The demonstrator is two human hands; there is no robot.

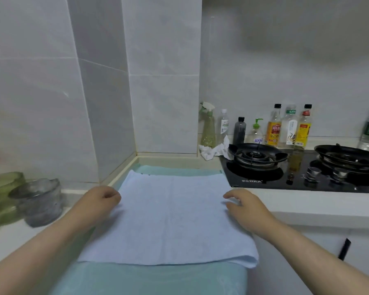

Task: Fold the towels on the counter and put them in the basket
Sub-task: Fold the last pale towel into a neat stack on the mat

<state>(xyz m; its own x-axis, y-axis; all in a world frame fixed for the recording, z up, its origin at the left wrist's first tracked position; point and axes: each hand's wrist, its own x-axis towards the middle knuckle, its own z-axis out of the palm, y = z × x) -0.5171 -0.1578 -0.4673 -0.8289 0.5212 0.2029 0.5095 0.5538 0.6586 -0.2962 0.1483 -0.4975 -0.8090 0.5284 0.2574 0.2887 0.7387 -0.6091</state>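
Folding looks about mid-way on the first piece: pale blue towel point(168, 218) lies flat between the two hands, on top of a teal towel point(158, 279) spread on the counter point(307, 207), which sticks out on the near and far sides. Doubled edge at the corner nearest the right wrist suggests the pale blue towel is already folded once; a faint crease runs down its middle, so another fold across is probably what's left on it. Left hand point(100, 201) at the towel's left edge, fingers curled in, seems to pinch that edge. Right hand point(245, 206) at the right edge, fingers loosely bent, tips touching the cloth; cannot tell if it pinches or only rests. Teal towel not folded at all as far as visible. Nothing in a basket yet, and no sure basket in view: left of the left hand stand a grey translucent tub point(38, 201) and green tubs point(2, 194), too blurred to identify. Beyond the right hand: black gas hob point(296, 177), crumpled white rag point(213, 151), spray bottle point(208, 128), row of sauce bottles point(274, 130). Hob edge sits just beside the towel's far right corner, but nothing lies on the towels, so folding room looks free; wall corner close beyond the left hand cramps that side
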